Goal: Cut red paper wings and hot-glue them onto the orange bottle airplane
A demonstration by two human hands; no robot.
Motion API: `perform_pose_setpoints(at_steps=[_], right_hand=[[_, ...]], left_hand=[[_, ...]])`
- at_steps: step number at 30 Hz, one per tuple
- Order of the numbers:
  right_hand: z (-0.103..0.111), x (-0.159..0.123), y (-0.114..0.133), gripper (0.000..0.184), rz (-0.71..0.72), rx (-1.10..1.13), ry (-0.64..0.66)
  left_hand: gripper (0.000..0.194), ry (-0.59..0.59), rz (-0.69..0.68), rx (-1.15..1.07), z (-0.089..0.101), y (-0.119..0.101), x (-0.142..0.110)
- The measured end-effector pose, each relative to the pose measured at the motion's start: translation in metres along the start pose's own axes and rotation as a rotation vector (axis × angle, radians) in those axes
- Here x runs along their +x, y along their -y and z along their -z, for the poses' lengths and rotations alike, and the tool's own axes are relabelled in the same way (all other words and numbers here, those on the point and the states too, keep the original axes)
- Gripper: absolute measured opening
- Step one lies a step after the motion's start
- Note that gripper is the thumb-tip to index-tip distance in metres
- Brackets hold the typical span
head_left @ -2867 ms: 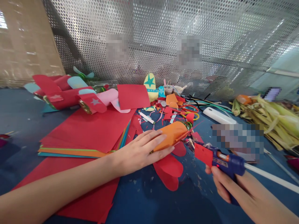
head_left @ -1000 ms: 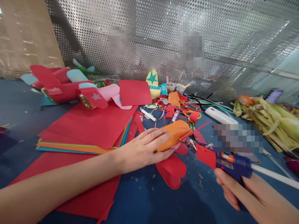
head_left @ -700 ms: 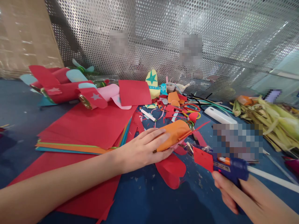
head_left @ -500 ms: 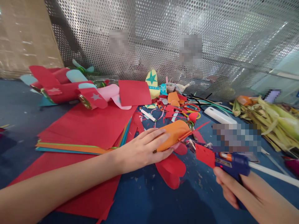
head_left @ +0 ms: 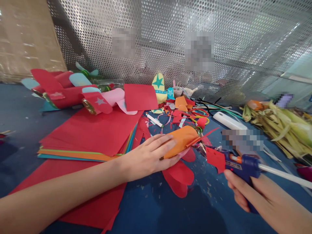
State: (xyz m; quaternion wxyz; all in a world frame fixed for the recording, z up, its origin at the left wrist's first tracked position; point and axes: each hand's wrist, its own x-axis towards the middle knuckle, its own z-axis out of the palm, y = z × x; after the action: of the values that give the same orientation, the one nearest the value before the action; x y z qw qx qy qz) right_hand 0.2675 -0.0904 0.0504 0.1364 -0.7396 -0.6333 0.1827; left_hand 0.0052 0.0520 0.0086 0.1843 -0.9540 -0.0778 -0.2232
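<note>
My left hand (head_left: 152,156) is wrapped over one end of a bottle covered in orange paper (head_left: 184,138), which lies at a slant on the blue table. Green shows at the bottle's far end. My right hand (head_left: 253,195) grips a dark blue glue gun (head_left: 241,165) by its handle, with a white glue stick (head_left: 284,175) sticking out of the back. A red piece of paper (head_left: 215,158) sits on the gun's front part, and its nozzle points toward the orange bottle. Rounded red paper shapes (head_left: 177,178) lie below the bottle, partly hidden by it.
A stack of coloured paper (head_left: 92,133) lies on the left. Behind it stand red paper-wrapped bottles (head_left: 70,94). Paper scraps (head_left: 179,113) cover the middle back, near a white-handled tool (head_left: 229,120). Dried corn husks (head_left: 282,126) lie at right, and a perforated metal panel (head_left: 158,39) closes the back.
My right hand has shifted the glue gun slightly up, and the red paper on it has moved a little to the right. My left hand and the orange-wrapped bottle have stayed put.
</note>
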Motion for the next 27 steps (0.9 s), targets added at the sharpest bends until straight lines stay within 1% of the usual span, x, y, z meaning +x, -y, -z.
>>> perform_pose_setpoints(at_steps=[3,5,6,8,11,13,14,18,22,25,27], right_hand=[[-0.007,-0.002,-0.005,0.062,0.065,0.042,-0.098],[-0.012,-0.004,-0.008,0.061,0.081,0.061,-0.173],[-0.014,-0.005,-0.007,0.061,0.071,0.07,-0.189],[-0.015,-0.008,-0.002,0.063,0.003,0.087,-0.179],[-0.012,-0.011,0.014,0.066,-0.114,0.107,-0.186],[-0.008,-0.011,0.021,0.068,-0.147,0.109,-0.197],[-0.006,-0.011,0.023,0.068,-0.147,0.106,-0.193],[0.0,-0.007,0.018,0.069,-0.113,0.076,-0.078],[0.003,-0.001,0.008,0.068,-0.105,0.052,-0.048],[0.004,0.001,0.002,0.066,-0.046,0.033,0.032],[0.003,0.0,0.0,0.064,0.006,0.016,0.034]], left_hand=[[0.045,0.002,-0.001,0.003,-0.001,0.0,0.0],[0.045,0.007,-0.001,0.006,-0.001,0.0,-0.001],[0.044,0.009,-0.001,0.008,-0.001,0.0,-0.001],[0.044,0.013,-0.002,0.007,0.0,0.0,-0.001],[0.044,0.023,0.002,0.002,0.0,0.001,-0.001],[0.045,0.021,0.003,-0.003,0.0,0.001,0.0],[0.045,0.015,0.002,-0.004,0.0,0.001,0.0],[0.046,0.004,0.0,0.0,0.001,0.0,0.0],[0.045,0.001,0.002,0.001,0.001,0.0,0.001],[0.045,-0.012,-0.002,-0.002,0.001,0.0,0.001],[0.044,-0.009,-0.005,-0.002,0.0,0.0,0.0]])
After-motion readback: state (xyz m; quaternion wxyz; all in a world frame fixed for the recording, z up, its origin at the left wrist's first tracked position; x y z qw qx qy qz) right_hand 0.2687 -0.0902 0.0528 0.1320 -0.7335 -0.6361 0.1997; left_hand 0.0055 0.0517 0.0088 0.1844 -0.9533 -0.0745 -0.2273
